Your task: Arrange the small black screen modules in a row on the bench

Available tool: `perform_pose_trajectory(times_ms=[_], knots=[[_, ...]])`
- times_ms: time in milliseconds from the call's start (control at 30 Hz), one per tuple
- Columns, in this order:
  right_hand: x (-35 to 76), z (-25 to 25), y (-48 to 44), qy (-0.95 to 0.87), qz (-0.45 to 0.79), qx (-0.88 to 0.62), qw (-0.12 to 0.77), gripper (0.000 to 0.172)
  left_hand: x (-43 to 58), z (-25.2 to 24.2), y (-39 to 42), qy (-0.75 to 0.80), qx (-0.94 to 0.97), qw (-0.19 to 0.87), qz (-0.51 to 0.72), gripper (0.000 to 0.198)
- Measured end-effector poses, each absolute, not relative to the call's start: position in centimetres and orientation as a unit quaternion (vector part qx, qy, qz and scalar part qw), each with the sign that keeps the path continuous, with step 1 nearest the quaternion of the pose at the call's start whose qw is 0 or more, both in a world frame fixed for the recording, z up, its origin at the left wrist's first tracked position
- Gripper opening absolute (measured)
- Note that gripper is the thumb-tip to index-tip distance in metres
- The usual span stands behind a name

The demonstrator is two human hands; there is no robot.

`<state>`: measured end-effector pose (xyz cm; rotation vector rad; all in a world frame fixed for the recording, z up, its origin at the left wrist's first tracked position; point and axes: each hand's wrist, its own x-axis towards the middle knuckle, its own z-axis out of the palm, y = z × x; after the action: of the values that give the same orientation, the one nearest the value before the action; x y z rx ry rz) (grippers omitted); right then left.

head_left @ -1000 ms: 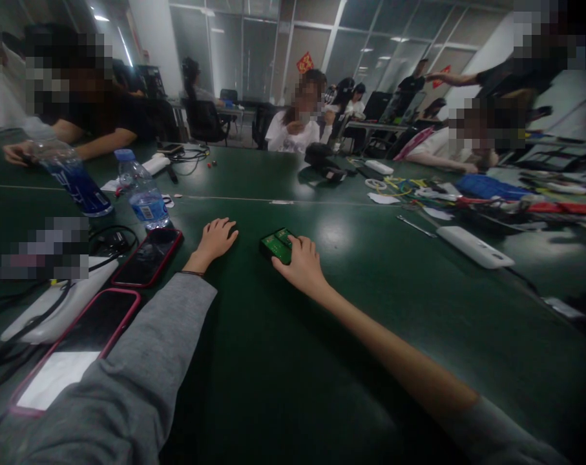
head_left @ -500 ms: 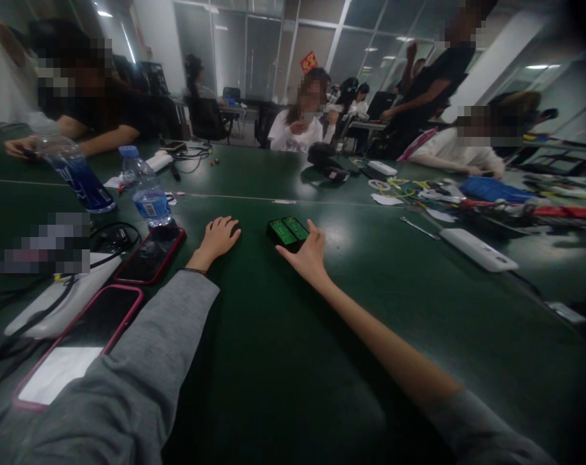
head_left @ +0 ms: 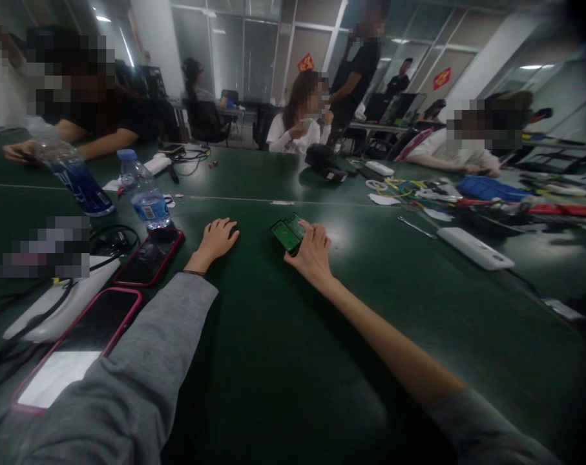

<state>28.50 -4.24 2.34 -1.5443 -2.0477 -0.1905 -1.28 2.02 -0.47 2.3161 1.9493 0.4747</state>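
Note:
Two green circuit boards [head_left: 285, 236] with dark edges sit side by side near the table's middle. My right hand [head_left: 314, 256] is closed at their right side, its thumb at the near edge and its fingertips over the right-hand board. Part of that board is hidden by the fingers. The left-hand board looks tilted. My left hand [head_left: 218, 238] lies palm down on the green table [head_left: 273, 361], fingers stretched out and holding nothing. It is apart from the boards, to their left.
Left of my left hand are a red-edged phone [head_left: 150, 257], a pink-edged phone [head_left: 82, 342], a small water bottle [head_left: 147, 197] and a larger blue-labelled bottle [head_left: 77, 177]. To the right lie a wrench [head_left: 417, 227], a white power strip [head_left: 474, 248] and tangled cables [head_left: 409, 187]. Several people sit around.
My right hand has closed from a wide spread onto the boards' right side. The boards have shifted and tilted slightly. My left hand has stayed put. A standing person in back moved left.

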Motion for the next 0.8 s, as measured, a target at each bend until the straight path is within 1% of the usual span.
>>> perform_pose_trajectory(times_ms=[100, 300, 500, 633, 733, 800], knots=[[29.2, 3.2, -4.6, -0.792, -0.1, -0.555, 0.234, 0.085, -1.2, -0.5, 1.9, 0.637, 0.754, 0.03, 0.157, 0.053], [30.0, 3.6, -4.7, -0.814, -0.129, -0.534, 0.187, 0.083, -1.3, -0.4, 1.9, 0.633, 0.758, 0.027, 0.157, 0.055], [30.4, 4.0, -4.5, -0.835, -0.095, -0.513, 0.176, 0.082, -1.3, -0.4, 1.9, 0.633, 0.758, 0.031, 0.155, 0.054], [30.5, 4.3, -4.3, -0.859, -0.095, -0.478, 0.156, 0.087, -1.4, -0.6, 2.1, 0.629, 0.756, 0.046, 0.174, 0.053], [30.1, 4.9, -4.6, -0.88, -0.111, -0.445, 0.123, 0.091, -0.7, -0.2, 2.3, 0.604, 0.756, 0.111, 0.228, 0.053], [29.9, 5.4, -4.8, -0.893, -0.122, -0.42, 0.105, 0.091, 0.4, 0.3, 2.3, 0.581, 0.728, 0.203, 0.302, 0.057]])
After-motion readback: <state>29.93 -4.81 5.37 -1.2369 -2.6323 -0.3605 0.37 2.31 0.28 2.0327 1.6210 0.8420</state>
